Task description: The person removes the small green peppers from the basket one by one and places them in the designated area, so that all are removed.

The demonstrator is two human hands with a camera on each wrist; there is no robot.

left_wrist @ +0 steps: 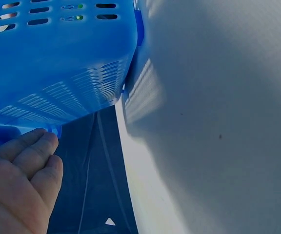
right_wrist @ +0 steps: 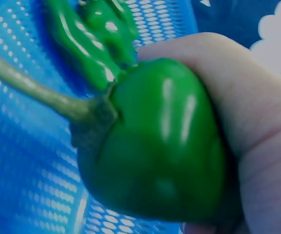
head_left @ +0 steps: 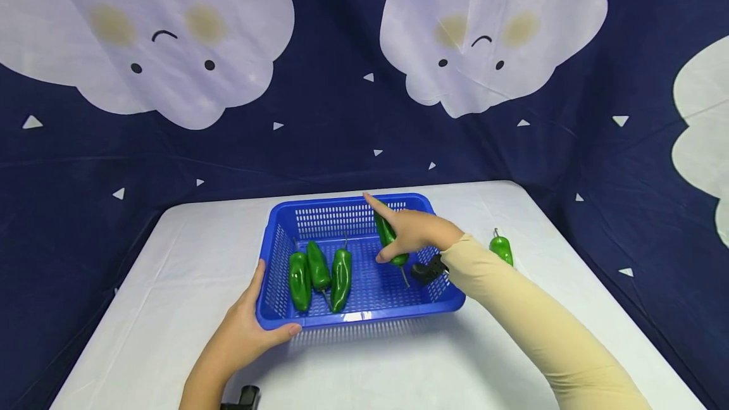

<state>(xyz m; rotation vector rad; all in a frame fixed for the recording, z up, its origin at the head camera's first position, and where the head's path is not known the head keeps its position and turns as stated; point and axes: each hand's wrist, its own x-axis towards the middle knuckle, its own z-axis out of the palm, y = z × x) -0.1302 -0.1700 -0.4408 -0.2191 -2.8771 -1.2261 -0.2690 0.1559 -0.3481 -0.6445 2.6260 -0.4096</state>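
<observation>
A blue plastic basket with slotted walls stands on the white-covered table. My left hand holds its near left corner, thumb on the front rim and fingers along the left side; the left wrist view shows those fingers up against the rim's underside. Over the basket's right part, my right hand grips a glossy green pepper between thumb and fingers, its stem pointing toward me. Three more green peppers lie side by side in the basket's left part. Whether the gripped pepper touches the basket floor, I cannot tell.
Right of the basket, another green pepper lies on the table, partly behind my right sleeve. A dark blue curtain with clouds hangs behind the table. Black wrist gear shows at my right wrist.
</observation>
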